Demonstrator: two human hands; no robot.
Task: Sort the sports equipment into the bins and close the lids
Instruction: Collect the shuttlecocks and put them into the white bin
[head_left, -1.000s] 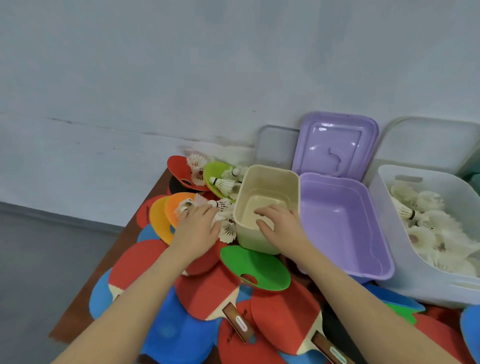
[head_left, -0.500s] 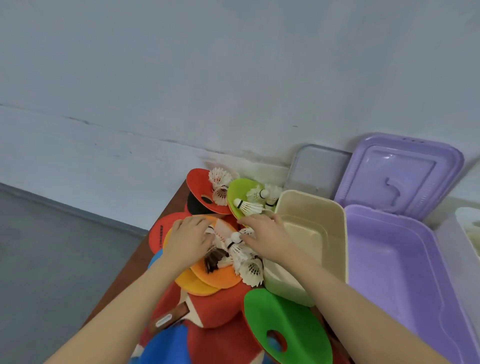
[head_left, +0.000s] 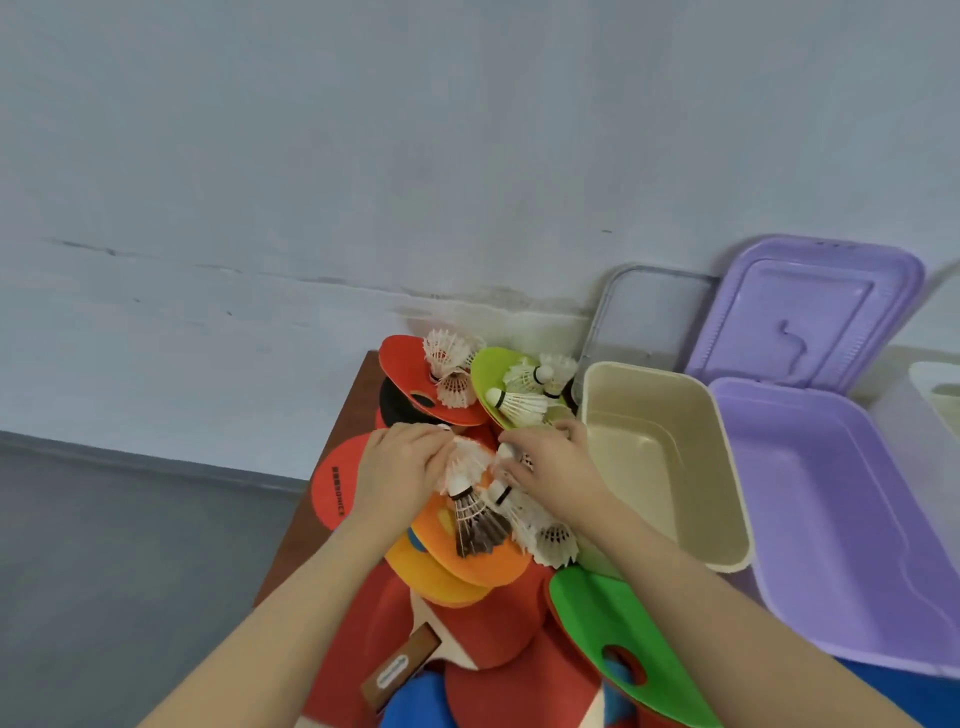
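Seemingly gripped, dark shuttlecock (head_left: 475, 525), cork pointing away

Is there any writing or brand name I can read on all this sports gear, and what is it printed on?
Black print on the red paddle beside the left hand: a line running sideways, too blurred to read for certain.
White oval label on the brown paddle handle: too small to read.
The cream bin, purple bin and purple lid show no text.

Two bare forearms enter from the bottom of the frame, one at lower left, one at lower right. No sleeves show on either. The left hand (head_left: 397, 470) and right hand (head_left: 553, 467) wear no gloves, rings, or watches; fingernails look short and unpainted.
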